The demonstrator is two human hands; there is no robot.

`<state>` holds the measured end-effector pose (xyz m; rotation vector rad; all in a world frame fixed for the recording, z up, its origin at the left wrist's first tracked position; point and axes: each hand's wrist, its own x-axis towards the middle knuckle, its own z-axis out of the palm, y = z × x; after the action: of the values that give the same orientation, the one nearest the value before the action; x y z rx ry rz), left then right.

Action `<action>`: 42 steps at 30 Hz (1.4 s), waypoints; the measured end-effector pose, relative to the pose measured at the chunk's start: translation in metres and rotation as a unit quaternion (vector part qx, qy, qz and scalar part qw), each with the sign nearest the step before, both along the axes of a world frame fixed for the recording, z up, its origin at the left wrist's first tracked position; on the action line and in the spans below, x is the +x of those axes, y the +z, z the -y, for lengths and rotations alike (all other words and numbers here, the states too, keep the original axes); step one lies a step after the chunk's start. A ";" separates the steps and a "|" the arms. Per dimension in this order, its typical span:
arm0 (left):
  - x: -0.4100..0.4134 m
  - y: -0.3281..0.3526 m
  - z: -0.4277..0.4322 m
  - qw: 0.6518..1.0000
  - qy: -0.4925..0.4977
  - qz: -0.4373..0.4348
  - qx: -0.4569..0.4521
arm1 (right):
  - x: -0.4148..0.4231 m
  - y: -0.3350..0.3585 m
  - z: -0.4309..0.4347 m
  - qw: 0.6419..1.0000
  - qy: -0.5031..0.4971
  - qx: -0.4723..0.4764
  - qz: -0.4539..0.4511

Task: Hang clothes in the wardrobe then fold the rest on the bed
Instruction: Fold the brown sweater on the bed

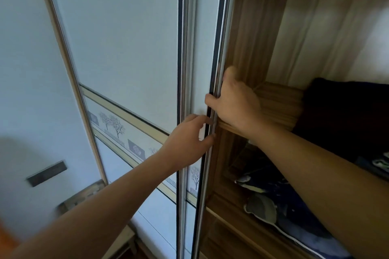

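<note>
Evidently door-opening step: right grip (233,103) curled round sliding door (207,27) edge, left grip (187,143) pinching same edge just below. Wardrobe (248,27) open at right, dark folded textiles (284,195) on shelf. Next likely: slide door left, fetch clothes.

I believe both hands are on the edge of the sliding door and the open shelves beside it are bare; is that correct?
Not quite: the shelves are not bare. The head view shows dark folded fabric on the upper shelf and navy patterned fabric below it. The left hand and right hand are indeed on the edge of the sliding door.
</note>
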<state>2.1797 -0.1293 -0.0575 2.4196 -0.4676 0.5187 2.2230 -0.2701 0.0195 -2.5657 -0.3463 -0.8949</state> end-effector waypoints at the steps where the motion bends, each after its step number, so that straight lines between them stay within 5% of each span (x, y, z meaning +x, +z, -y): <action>1: -0.001 0.000 0.003 1.000 -0.007 -0.003 -0.011 | -0.004 -0.001 0.004 1.000 -0.010 -0.004 0.004; 12: -0.024 -0.001 0.060 0.986 -0.096 -0.063 -0.124 | -0.062 -0.011 0.075 0.996 0.006 -0.020 0.092; 16: -0.034 0.002 0.089 0.979 -0.138 -0.076 -0.129 | -0.091 -0.008 0.109 0.986 -0.030 -0.114 0.115; 29: -0.078 0.016 0.188 0.947 -0.289 -0.117 -0.079 | -0.182 0.021 0.211 0.961 -0.140 -0.234 0.035; 42: -0.100 0.007 0.281 0.889 -0.428 -0.158 -0.048 | -0.251 0.037 0.282 0.917 -0.304 -0.255 -0.026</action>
<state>2.0794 -0.4106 -0.0509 1.8801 -1.2250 -0.2316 1.9719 -0.5519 0.0563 -3.2574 0.3087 -1.0373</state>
